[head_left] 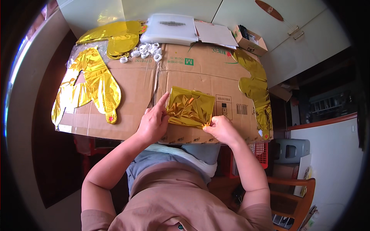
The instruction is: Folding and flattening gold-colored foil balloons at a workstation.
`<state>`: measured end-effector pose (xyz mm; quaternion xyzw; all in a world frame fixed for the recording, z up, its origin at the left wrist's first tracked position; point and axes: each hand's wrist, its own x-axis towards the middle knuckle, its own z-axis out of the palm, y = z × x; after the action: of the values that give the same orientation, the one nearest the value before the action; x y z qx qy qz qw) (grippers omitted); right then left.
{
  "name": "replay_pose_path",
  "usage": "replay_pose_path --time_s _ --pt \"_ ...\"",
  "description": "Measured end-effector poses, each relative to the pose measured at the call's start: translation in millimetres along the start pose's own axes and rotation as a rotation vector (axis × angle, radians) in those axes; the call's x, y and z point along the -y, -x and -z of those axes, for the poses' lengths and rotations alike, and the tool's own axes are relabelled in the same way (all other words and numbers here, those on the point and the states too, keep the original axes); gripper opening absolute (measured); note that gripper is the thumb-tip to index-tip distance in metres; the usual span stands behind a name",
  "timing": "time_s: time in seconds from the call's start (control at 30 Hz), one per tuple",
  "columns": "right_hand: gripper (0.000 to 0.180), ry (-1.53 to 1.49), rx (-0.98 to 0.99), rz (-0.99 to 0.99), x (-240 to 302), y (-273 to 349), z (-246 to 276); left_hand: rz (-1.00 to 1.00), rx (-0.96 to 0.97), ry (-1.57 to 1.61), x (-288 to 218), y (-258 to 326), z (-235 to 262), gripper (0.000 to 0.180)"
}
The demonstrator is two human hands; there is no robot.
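1. A tabletop covered with flattened cardboard (131, 82) stands before white cabinets.
2. A folded gold foil balloon (190, 107) lies near the cardboard's front edge, between both hands.
3. The left hand (153, 122) is mostly open, index finger pressing flat on the foil's left edge.
4. The right hand (221, 129) pinches the foil's lower right corner.
5. Other gold foil balloons (94, 82) and white plastic rings (145, 51) lie farther back.

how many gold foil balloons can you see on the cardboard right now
4, perhaps more. A folded gold foil balloon under both hands; a flat letter-shaped gold foil balloon at left; a gold foil balloon pile at the far left, possibly several stacked; a long gold foil balloon at right.
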<state>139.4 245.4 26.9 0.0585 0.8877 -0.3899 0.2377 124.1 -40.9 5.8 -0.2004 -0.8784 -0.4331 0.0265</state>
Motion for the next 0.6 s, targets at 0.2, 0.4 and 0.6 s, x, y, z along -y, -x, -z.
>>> replay_pose_path --time_s 0.2,0.4,0.6 --pt "0.02 0.084 0.127 -0.064 28 2 14 0.177 0.067 -0.027 -7 -5 0 0.077" --pt "0.022 -0.105 0.176 -0.004 7 3 10 0.13 0.033 -0.072 -5 -4 -5 0.078" --pt "0.023 -0.038 0.001 -0.06 16 13 3 0.188 0.093 0.005 -10 -4 4 0.076"
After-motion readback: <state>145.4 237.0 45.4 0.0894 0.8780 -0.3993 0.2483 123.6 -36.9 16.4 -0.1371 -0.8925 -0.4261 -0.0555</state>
